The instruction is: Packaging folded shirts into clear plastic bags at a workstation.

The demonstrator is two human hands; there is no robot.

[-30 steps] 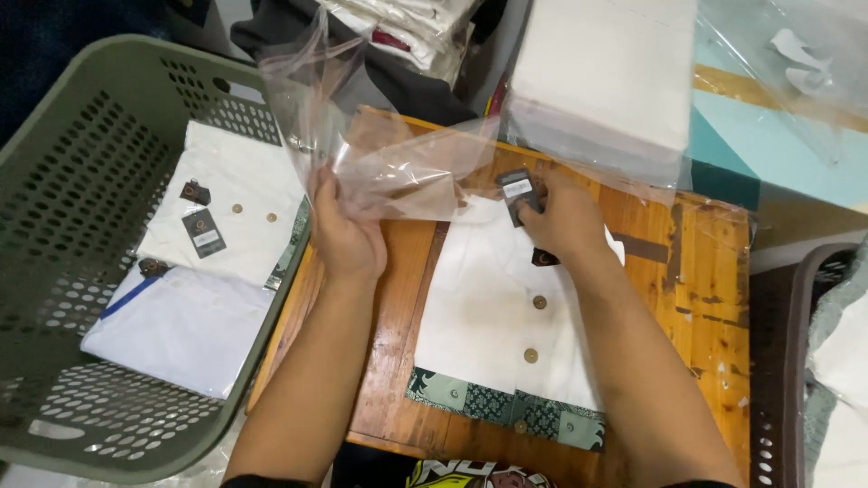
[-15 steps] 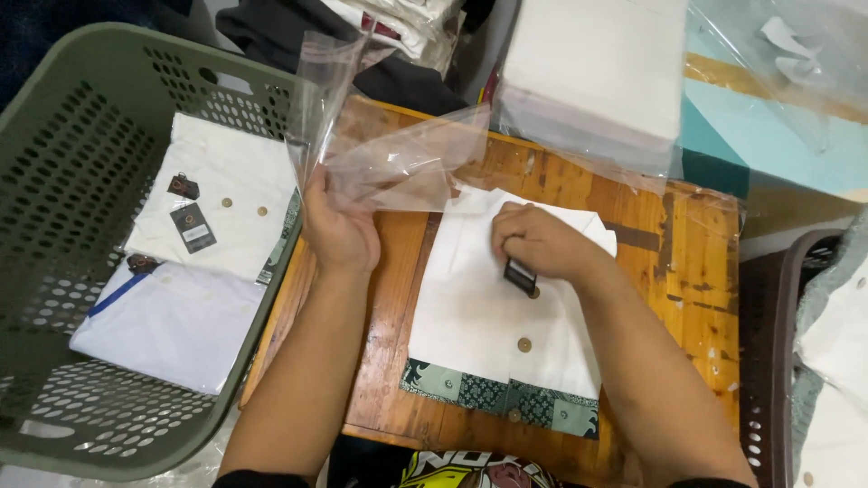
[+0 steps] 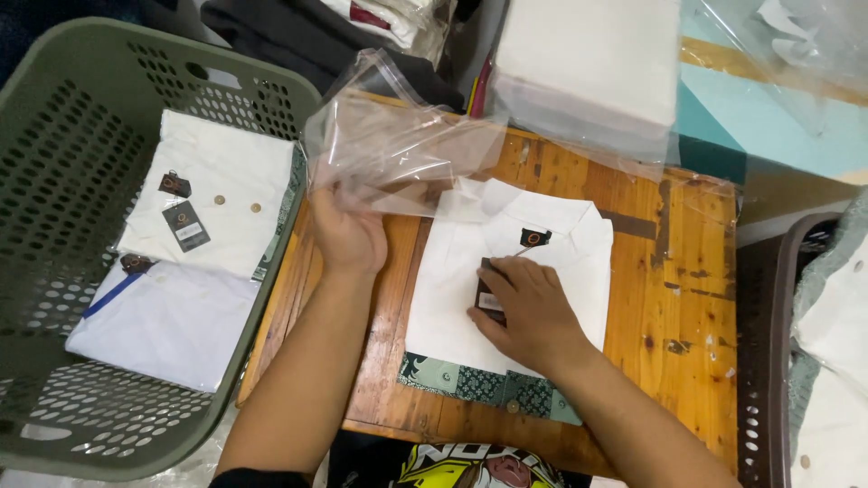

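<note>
From the head camera, a folded white shirt (image 3: 506, 271) lies flat in the middle of a small wooden bench (image 3: 687, 298), its collar toward the far edge and a green patterned band along its near hem. The right hand (image 3: 524, 312) rests palm down on the front of the shirt, its grip loosely closed with the fingertips pressing a small dark hang tag (image 3: 489, 294) against the cloth. The left hand (image 3: 348, 230) is raised just beside the shirt's left edge, its grip pinched on the lower edge of a clear plastic bag (image 3: 398, 149), which stands up crumpled above the bench's far left corner and partly overlaps the shirt's collar. To the left of the bench sits a green perforated basket (image 3: 63, 163) holding two more folded white shirts (image 3: 181, 262), the farther one with dark tags on it. Beyond the bench a stack of white cloth in plastic (image 3: 588, 72) rests against its far edge. A dark brown basket (image 3: 768, 361) with pale garments stands at the right.
</note>
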